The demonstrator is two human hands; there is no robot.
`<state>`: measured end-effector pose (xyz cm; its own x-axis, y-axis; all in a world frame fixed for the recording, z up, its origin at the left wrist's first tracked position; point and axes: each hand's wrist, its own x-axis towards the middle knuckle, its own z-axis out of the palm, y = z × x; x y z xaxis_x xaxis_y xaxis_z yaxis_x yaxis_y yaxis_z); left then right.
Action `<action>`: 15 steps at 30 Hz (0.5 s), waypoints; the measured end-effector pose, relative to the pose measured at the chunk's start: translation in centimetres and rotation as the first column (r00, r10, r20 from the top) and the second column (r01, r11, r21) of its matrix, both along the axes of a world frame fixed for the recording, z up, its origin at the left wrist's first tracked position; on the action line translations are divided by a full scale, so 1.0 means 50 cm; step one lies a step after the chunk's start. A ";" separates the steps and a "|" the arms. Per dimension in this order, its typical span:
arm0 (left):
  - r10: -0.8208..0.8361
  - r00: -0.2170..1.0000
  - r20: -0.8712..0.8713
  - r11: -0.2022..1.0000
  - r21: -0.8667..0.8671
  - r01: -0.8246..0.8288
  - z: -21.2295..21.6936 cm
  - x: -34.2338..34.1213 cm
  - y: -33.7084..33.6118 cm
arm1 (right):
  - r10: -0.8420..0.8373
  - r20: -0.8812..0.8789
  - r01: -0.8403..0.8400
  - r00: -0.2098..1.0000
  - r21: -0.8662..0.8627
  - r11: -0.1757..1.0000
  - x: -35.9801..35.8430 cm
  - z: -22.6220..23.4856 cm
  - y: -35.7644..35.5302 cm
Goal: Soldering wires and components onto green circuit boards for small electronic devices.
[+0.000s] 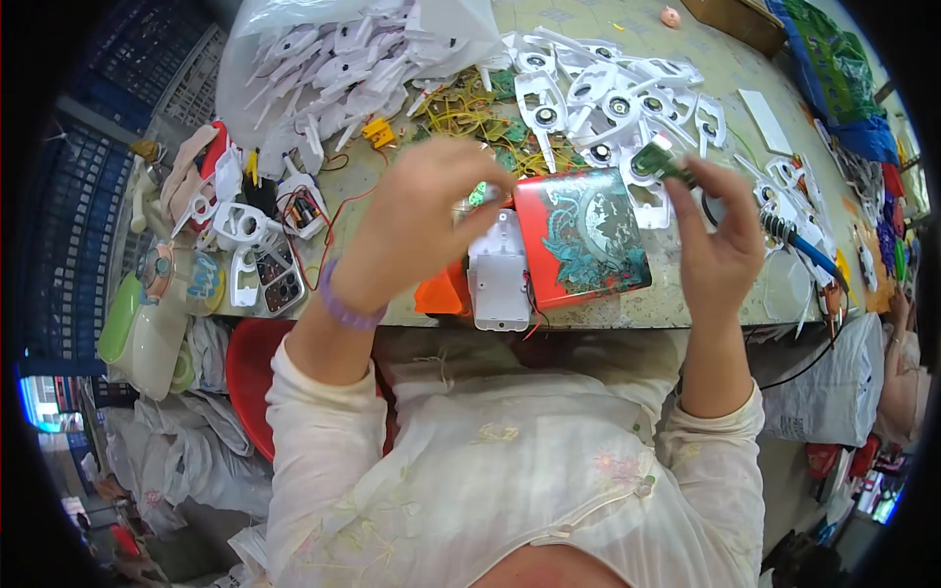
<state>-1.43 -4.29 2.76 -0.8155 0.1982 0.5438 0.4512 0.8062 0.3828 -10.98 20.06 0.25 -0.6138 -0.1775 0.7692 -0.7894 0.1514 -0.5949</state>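
Note:
My right hand (pixel 720 235) is raised over the right of the table and pinches a small green circuit board (pixel 655 162) between thumb and fingers. My left hand (pixel 426 211), with a purple band at the wrist, hovers above a white plastic casing (pixel 499 274). Its thumb and index finger curl toward each other in a pinch; anything between the tips is too blurred to name. Thin red and black wires come from the casing's right side. Beside it lies a red box (pixel 588 238) with a teal printed top. Part of an orange piece (pixel 441 292) shows below my left hand.
Circuit boards with yellow wires (pixel 470 113) are heaped at the back, near white plastic frames (pixel 613 103). A clear bag (pixel 343 59) holds many white parts. A blue-handled soldering iron (pixel 809 250) stands at right. A phone (pixel 280 278) lies at left, by a red stool (pixel 253 382).

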 end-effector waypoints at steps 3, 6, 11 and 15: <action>-0.213 0.972 0.094 0.976 0.066 0.208 -0.014 0.062 0.040 | 0.096 0.052 -0.095 0.994 -0.019 0.995 -0.010 0.004 -0.006; -0.027 0.999 0.020 0.992 0.123 0.025 -0.038 0.061 0.051 | 0.297 0.324 -0.349 0.898 0.116 0.930 0.016 0.001 -0.031; 0.123 0.991 0.046 0.922 0.365 -0.131 -0.055 0.053 0.059 | 0.276 0.364 -0.407 0.890 0.359 0.840 0.010 -0.018 -0.028; 0.116 0.990 0.079 0.930 0.342 -0.136 -0.054 0.072 0.067 | 0.264 0.147 -0.302 0.953 0.494 0.815 0.018 -0.021 -0.024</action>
<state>2.15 -0.95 0.06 -0.8525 -0.1008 0.5129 0.3240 0.6681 0.6698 -10.07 18.88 -0.79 -0.5229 -0.7035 0.4813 -0.8048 0.2213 -0.5508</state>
